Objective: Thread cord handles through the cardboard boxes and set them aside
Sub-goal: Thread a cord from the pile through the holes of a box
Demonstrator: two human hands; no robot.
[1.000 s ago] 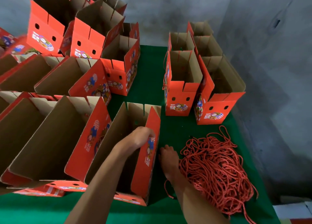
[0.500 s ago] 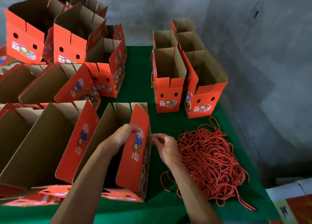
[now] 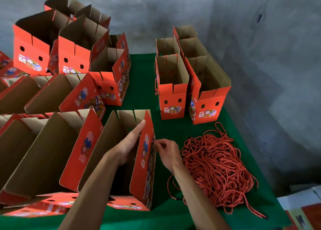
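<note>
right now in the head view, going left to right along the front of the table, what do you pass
left hand inside the open box → right hand at its outer wall → pile of red cord

A left hand (image 3: pixel 129 143) reaches inside an open red cardboard box (image 3: pixel 147 169) on a green table (image 3: pixel 173 129), fingers straight against its right wall. The right hand (image 3: pixel 167 151) pinches at that wall's outside. A heap of red cord (image 3: pixel 217 165) lies just right. More open red boxes (image 3: pixel 173 94) stand around.
</note>
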